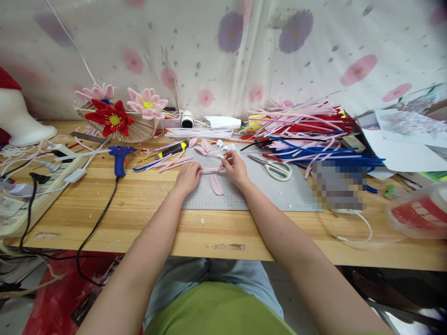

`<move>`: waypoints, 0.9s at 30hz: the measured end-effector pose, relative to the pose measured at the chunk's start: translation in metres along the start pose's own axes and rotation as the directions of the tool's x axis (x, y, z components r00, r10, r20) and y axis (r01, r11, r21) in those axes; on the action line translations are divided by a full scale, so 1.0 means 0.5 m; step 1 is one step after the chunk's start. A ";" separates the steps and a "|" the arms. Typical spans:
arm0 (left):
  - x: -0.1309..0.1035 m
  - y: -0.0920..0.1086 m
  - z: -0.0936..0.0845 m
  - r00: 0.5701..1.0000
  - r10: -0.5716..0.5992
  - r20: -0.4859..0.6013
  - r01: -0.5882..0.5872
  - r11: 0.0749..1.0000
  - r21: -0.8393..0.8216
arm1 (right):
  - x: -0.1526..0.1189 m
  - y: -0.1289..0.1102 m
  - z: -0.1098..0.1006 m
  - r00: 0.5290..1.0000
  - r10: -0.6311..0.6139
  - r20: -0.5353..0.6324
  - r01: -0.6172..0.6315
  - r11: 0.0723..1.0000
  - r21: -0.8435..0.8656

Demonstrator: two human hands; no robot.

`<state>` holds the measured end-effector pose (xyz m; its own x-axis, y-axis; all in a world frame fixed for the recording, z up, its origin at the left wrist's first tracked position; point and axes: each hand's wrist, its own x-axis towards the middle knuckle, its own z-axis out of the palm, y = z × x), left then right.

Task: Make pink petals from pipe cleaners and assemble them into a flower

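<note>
Pink fuzzy stem [209,170] stretches over the grey cutting mat [258,197] in the head view, our left hand [189,178] pinching one end and our right hand [235,168] closed around the other. We see pink petal shapes [202,147] already formed beyond our grip and a looped pink piece [217,185] nearer us, while the held stem looks unfinished and straight pink strips [176,163] lie unshaped to the left.

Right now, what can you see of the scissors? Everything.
The scissors lie on the grey cutting mat, right of the right hand, which is not touching them. Slim, metallic-looking blades point away and to the left; two pale, plastic-looking handle loops lie at the nearer right end. Whether the blades are fully shut is unclear.
</note>
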<state>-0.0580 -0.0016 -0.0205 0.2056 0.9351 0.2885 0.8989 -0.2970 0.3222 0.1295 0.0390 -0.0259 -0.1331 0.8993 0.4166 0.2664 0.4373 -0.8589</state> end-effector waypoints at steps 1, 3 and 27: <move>0.000 0.002 -0.002 1.000 0.005 -0.004 -0.005 1.000 0.007 | -0.001 -0.002 0.001 1.000 -0.003 -0.003 0.003 1.000 0.004; -0.001 0.005 -0.008 1.000 0.021 -0.007 -0.021 0.999 0.026 | -0.001 -0.003 0.004 1.000 -0.008 -0.011 0.008 1.000 -0.006; 0.028 0.027 -0.110 0.974 0.160 0.158 -0.213 0.887 0.410 | 0.016 0.013 0.023 0.989 0.137 0.053 -0.145 0.865 0.480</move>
<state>-0.0643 -0.0032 0.0377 0.4057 0.8940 0.1900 0.9122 -0.3832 -0.1451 0.1190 0.0487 -0.0315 -0.1456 0.9492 0.2791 -0.2084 0.2464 -0.9465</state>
